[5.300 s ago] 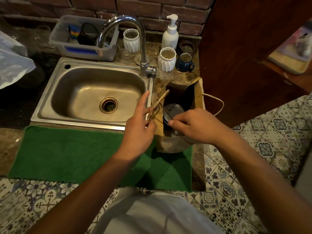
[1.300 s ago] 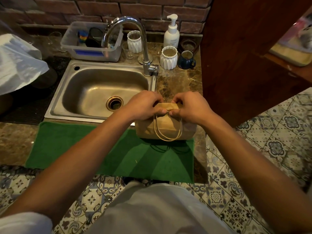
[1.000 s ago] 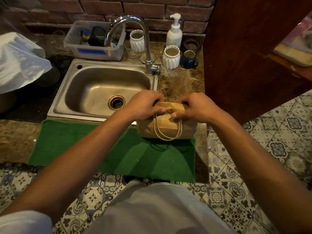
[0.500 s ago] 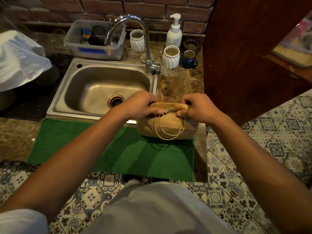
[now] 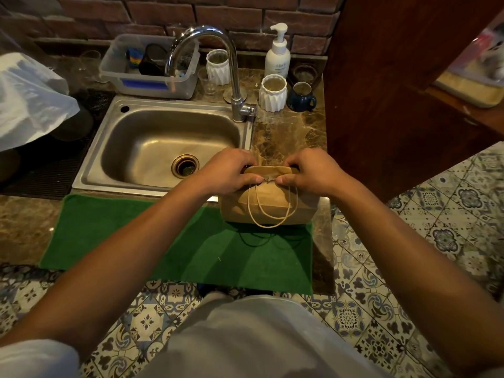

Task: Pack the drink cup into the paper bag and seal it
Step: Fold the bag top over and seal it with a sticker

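I see the brown paper bag (image 5: 268, 203) standing upright on the marble counter, its near bottom edge on the right end of the green mat, just right of the sink's front corner. Its top is folded over flat and closed, pinched along the fold at both ends, and its two tan cord handles (image 5: 270, 214) hang as loops down the side facing me. The drink cup is hidden from me, so I cannot tell how it sits inside
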Action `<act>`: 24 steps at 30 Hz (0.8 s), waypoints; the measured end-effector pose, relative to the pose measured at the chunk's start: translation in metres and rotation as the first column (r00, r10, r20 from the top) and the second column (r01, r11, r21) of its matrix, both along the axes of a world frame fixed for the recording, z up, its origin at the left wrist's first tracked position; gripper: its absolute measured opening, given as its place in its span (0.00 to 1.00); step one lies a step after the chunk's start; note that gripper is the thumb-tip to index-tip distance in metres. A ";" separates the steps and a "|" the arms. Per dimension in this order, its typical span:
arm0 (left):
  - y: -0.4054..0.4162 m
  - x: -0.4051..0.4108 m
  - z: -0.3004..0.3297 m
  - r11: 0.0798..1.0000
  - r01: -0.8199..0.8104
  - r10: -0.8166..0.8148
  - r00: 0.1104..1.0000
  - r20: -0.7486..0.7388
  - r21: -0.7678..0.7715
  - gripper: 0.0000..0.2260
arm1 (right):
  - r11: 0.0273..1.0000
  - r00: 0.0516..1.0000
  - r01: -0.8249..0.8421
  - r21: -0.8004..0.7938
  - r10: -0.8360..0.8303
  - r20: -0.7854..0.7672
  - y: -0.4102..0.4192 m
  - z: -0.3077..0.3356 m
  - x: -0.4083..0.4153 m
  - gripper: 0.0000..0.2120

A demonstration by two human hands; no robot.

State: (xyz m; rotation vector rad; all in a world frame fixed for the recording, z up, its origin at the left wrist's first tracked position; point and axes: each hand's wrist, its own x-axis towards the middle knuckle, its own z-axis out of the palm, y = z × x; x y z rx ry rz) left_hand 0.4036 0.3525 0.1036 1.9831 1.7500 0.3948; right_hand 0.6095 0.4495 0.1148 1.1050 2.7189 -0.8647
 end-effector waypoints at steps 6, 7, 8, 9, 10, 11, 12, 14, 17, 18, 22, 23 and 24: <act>-0.002 -0.002 0.006 0.997 0.027 -0.020 0.995 0.102 -0.068 0.14 | 0.997 0.997 0.020 0.069 -0.015 -0.078 -0.003 -0.010 0.000 0.11; -0.002 -0.001 0.006 0.999 0.031 -0.028 0.996 0.082 -0.036 0.13 | 0.997 0.995 0.036 0.066 -0.029 -0.097 -0.003 -0.012 0.000 0.11; -0.002 0.001 0.005 1.000 0.023 -0.023 0.998 0.066 -0.003 0.13 | 0.996 0.993 0.050 0.068 -0.043 -0.114 -0.003 -0.012 0.000 0.11; -0.002 0.003 0.003 1.000 0.009 -0.010 0.998 0.060 0.023 0.12 | 0.995 0.991 0.063 0.073 -0.053 -0.127 -0.003 -0.013 0.000 0.11; -0.003 0.004 0.002 0.999 -0.007 0.005 0.998 0.061 0.038 0.12 | 0.994 0.989 0.071 0.077 -0.060 -0.135 -0.003 -0.012 0.001 0.10; -0.003 0.006 0.001 0.999 -0.018 0.015 0.998 0.065 0.047 0.11 | 0.994 0.988 0.079 0.078 -0.067 -0.141 -0.003 -0.011 0.003 0.10; -0.004 0.008 0.000 0.998 -0.024 0.020 0.997 0.072 0.055 0.11 | 0.994 0.986 0.079 0.074 -0.067 -0.150 -0.003 -0.010 0.004 0.10; -0.006 0.008 -0.002 0.997 -0.028 0.021 0.995 0.094 0.066 0.11 | 0.998 0.985 0.053 0.031 -0.048 -0.165 -0.001 -0.008 0.007 0.11; -0.008 0.006 -0.004 0.997 -0.059 0.053 0.992 0.115 0.050 0.10 | 0.992 0.968 0.033 -0.120 -0.061 -0.243 0.009 -0.008 0.017 0.13; -0.008 0.004 -0.004 0.996 -0.075 0.070 0.990 0.121 0.043 0.10 | 0.980 0.946 0.075 -0.184 -0.129 -0.299 0.014 -0.010 0.023 0.13; -0.010 -0.001 -0.003 0.991 -0.133 0.131 0.980 0.149 0.005 0.09 | 0.811 0.700 0.455 -0.368 -0.581 -0.414 0.041 -0.047 0.056 0.12; -0.011 -0.001 -0.003 0.989 -0.149 0.148 0.977 0.154 -0.003 0.09 | 0.745 0.643 0.544 -0.386 -0.666 -0.378 0.049 -0.063 0.063 0.13; -0.011 -0.001 -0.003 0.986 -0.166 0.165 0.974 0.155 -0.007 0.10 | 0.683 0.607 0.616 -0.391 -0.729 -0.317 0.057 -0.078 0.070 0.14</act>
